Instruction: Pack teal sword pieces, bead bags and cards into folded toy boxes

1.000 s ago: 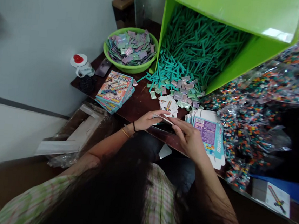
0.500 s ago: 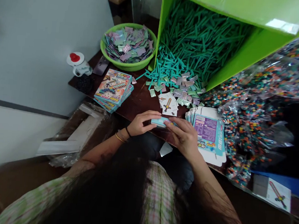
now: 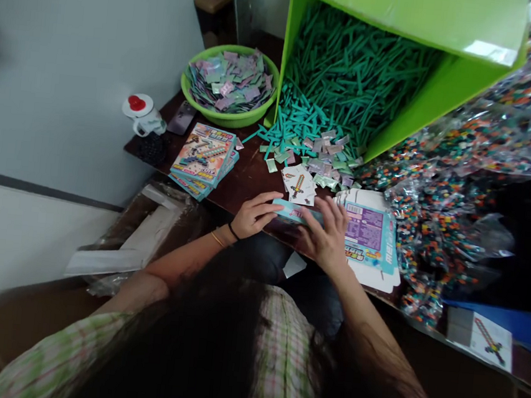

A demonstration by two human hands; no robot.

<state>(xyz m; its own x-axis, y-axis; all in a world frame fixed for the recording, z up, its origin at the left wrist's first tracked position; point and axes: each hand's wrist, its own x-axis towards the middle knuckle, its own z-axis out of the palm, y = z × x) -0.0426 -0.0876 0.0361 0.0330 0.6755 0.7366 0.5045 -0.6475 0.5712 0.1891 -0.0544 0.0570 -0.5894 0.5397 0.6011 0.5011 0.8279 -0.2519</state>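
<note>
My left hand (image 3: pixel 253 211) and my right hand (image 3: pixel 326 235) both hold a small teal cardboard box (image 3: pixel 293 212) at the table's near edge, fingers pressing on its ends. Just beyond it lies a small pile of sword picture cards (image 3: pixel 299 184). A stack of flat unfolded boxes (image 3: pixel 371 234) with purple panels lies under and right of my right hand. Loose foil packets (image 3: pixel 330 162) are scattered behind the cards.
A tipped green bin (image 3: pixel 436 84) spills teal plastic sticks (image 3: pixel 352 76) onto the dark table (image 3: pixel 249 175). A green bowl (image 3: pixel 229 117) holds foil packets. Finished boxes (image 3: pixel 203 158) are stacked at left, next to a white cup (image 3: pixel 142 115). Bags of coloured blocks (image 3: pixel 455 180) fill the right.
The flat piece in my hands has become a folded teal box. My right hand's fingers have spread over its right end, and both hands moved slightly toward the table.
</note>
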